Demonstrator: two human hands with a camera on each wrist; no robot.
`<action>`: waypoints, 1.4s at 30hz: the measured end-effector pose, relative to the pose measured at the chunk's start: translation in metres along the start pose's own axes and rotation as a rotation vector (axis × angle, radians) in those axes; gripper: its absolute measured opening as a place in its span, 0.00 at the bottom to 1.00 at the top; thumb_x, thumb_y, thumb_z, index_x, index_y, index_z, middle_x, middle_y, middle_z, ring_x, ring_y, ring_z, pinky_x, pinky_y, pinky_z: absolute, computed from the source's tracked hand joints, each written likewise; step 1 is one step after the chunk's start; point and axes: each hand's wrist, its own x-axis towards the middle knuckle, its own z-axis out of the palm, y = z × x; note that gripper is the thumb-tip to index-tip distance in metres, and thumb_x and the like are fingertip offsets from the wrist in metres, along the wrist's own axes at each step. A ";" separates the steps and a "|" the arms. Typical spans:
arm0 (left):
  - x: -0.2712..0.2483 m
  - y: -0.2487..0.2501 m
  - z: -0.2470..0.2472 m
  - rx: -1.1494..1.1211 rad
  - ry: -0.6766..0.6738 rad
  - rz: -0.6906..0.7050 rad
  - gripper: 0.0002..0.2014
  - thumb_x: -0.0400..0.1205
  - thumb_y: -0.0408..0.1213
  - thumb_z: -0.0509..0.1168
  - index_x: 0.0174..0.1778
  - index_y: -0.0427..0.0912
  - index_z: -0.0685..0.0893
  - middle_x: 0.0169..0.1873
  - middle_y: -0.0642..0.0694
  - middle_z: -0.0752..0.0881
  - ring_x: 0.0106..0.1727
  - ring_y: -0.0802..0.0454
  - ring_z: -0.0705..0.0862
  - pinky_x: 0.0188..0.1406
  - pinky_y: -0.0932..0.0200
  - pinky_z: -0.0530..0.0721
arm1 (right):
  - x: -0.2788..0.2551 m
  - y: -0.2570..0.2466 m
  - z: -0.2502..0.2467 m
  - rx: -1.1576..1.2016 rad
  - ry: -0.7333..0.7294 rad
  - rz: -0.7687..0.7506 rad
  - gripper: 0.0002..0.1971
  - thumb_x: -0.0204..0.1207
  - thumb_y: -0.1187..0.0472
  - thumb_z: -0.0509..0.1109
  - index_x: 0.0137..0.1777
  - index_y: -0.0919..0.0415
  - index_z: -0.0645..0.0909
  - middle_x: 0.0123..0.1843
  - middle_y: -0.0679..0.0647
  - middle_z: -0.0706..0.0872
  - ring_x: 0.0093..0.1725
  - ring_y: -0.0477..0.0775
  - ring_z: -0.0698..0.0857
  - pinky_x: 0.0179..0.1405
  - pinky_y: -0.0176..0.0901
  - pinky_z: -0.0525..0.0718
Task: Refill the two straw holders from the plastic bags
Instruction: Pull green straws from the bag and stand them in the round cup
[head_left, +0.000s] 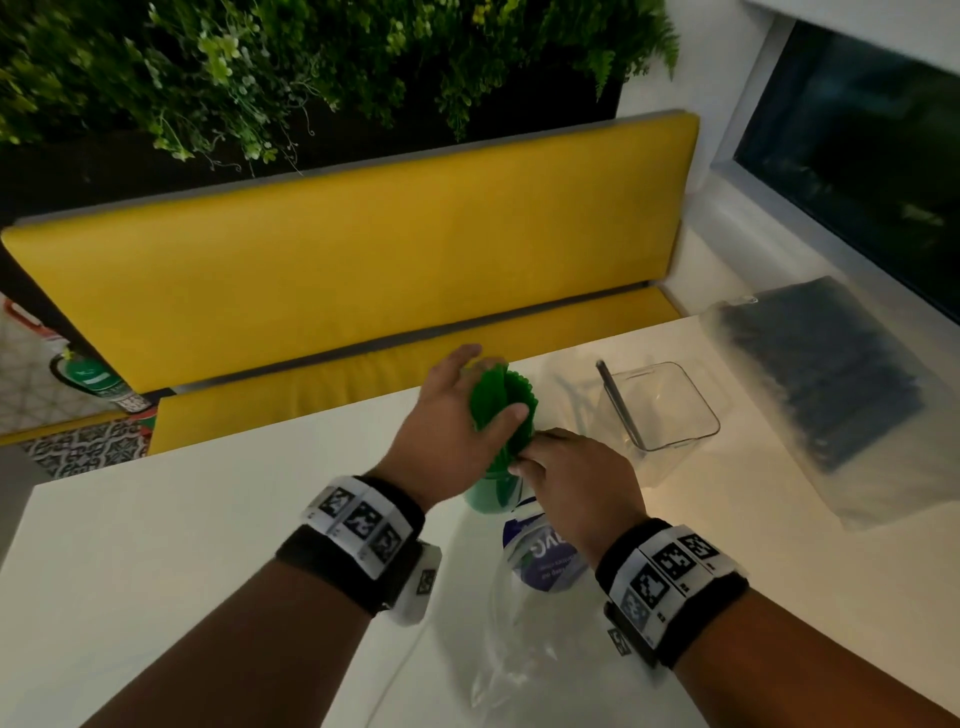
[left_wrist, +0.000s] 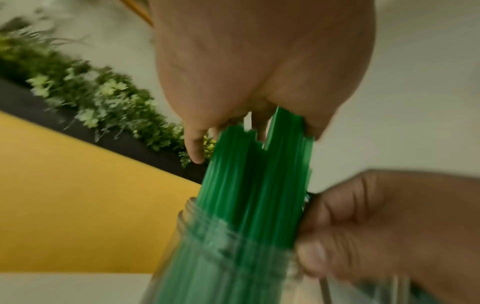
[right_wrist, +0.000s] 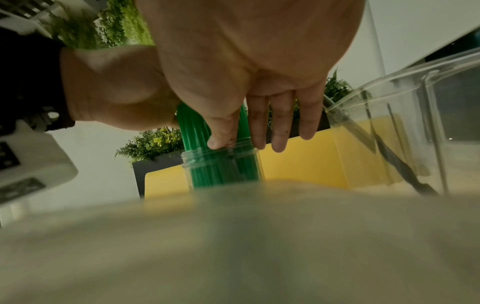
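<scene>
Green straws going into the round jar, both hands at its mouth.

The left hand (head_left: 457, 421) is curled round the tops of the green straws (head_left: 501, 410), whose lower ends already stand in the clear round jar (right_wrist: 221, 166); the right hand (head_left: 576, 483) pinches the jar's rim with thumb and forefinger, its other fingers straight. The bundle looks splayed at the top, so I judge that letting go too soon could let straws fan over the rim, and a sideways push could tip the tall, narrow jar. The empty bag (head_left: 514, 613) lies just beside the jar's foot and could snag a wrist. The square holder (head_left: 660, 410), with one dark straw, stands near on the right, the bag of dark straws (head_left: 826, 384) beyond it at the bench (head_left: 182, 561) edge; open bench lies to the left.
</scene>
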 end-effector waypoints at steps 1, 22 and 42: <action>0.000 0.000 -0.006 -0.031 -0.015 -0.024 0.39 0.77 0.61 0.70 0.82 0.50 0.68 0.82 0.52 0.63 0.82 0.53 0.63 0.80 0.50 0.68 | 0.000 0.001 0.000 0.011 0.003 0.003 0.11 0.82 0.45 0.62 0.49 0.46 0.84 0.46 0.44 0.87 0.43 0.49 0.85 0.38 0.44 0.81; 0.023 0.018 0.022 0.676 -0.087 0.134 0.26 0.81 0.65 0.52 0.66 0.56 0.81 0.69 0.47 0.78 0.70 0.40 0.75 0.60 0.40 0.79 | -0.001 -0.002 -0.004 0.031 -0.009 0.028 0.13 0.82 0.46 0.63 0.50 0.51 0.87 0.47 0.48 0.89 0.42 0.53 0.86 0.38 0.44 0.79; 0.030 0.019 0.019 0.765 -0.149 0.122 0.23 0.82 0.63 0.53 0.66 0.54 0.76 0.60 0.47 0.79 0.60 0.41 0.77 0.50 0.45 0.79 | 0.002 -0.001 -0.002 0.055 0.016 0.012 0.12 0.80 0.45 0.65 0.52 0.49 0.87 0.49 0.48 0.90 0.44 0.54 0.87 0.41 0.47 0.82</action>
